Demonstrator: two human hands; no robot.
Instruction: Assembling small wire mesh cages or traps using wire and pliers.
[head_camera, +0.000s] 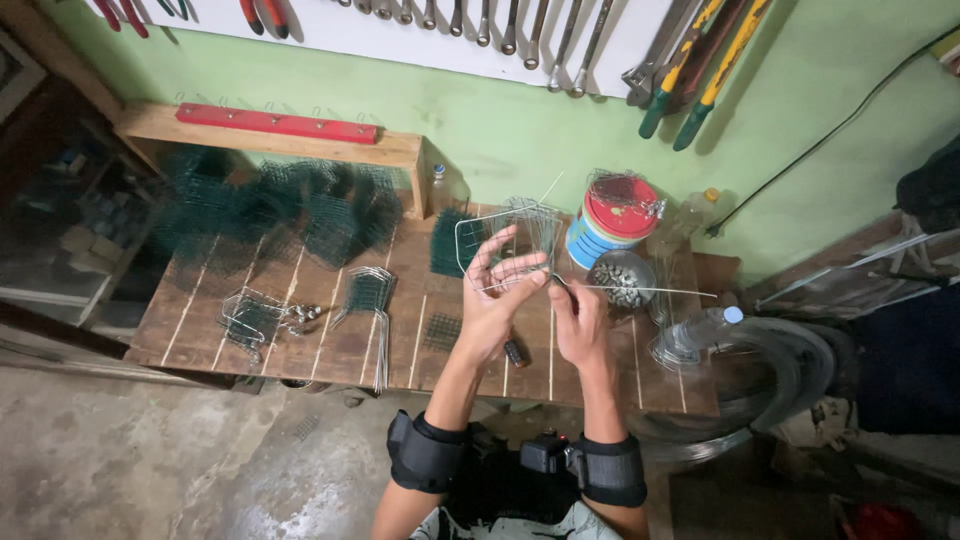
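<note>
My left hand (494, 300) is raised over the wooden bench (330, 345), fingers curled around a rectangular frame of bent grey wire (478, 225). My right hand (580, 322) is just to its right, pinching a long straight wire (650, 290) that runs off to the right and meets the frame's lower edge. A small dark cylinder (515, 353) lies on the planks below the two hands.
Green wire mesh pieces (290, 210) pile at the back left of the bench; bent wire frames (372, 300) lie mid-bench. A round tin with a red lid (612, 225), a bowl of small metal bits (620, 280), a clear bottle (695, 335) stand right. Tools hang on the wall (540, 30).
</note>
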